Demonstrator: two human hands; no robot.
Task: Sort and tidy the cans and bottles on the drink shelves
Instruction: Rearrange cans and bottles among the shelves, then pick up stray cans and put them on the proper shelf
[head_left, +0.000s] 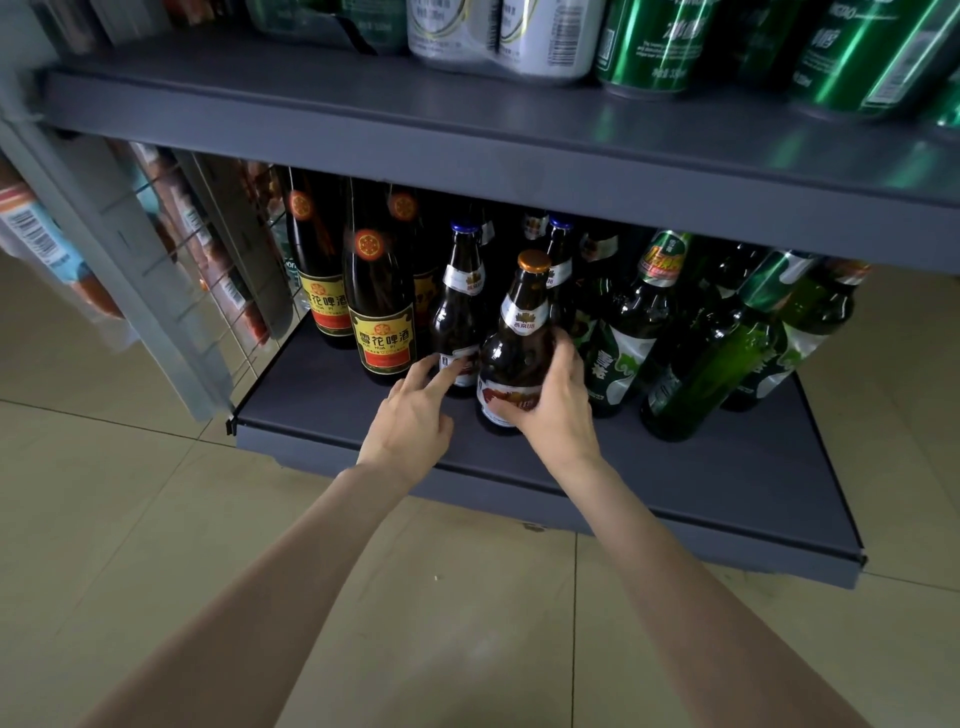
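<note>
The lower shelf of a grey shelving unit is seen from above, with both bare forearms reaching in over a tiled floor.

The right hand is wrapped around the lower body of a gold-capped brown bottle, its thumb on the label at the front and its fingers curled round the right side. The bottle stands upright near the front of the shelf, ahead of the row behind it.

The left hand is held loosely spread; its extended fingertips touch the label low on a blue-capped brown bottle, which stands just left of and slightly behind the gold-capped one. Nothing is gripped by this hand.

To the left, tall dark bottles with yellow labels stand upright, one at the front and others behind. To the right, green bottles are grouped closely; the one farthest forward appears tilted, though lens distortion prevents certainty. Further brown bottles stand in shadow at the back.

On the upper shelf, white cans stand beside green cans. Packaged goods hang on a wire rack at the left.
</note>
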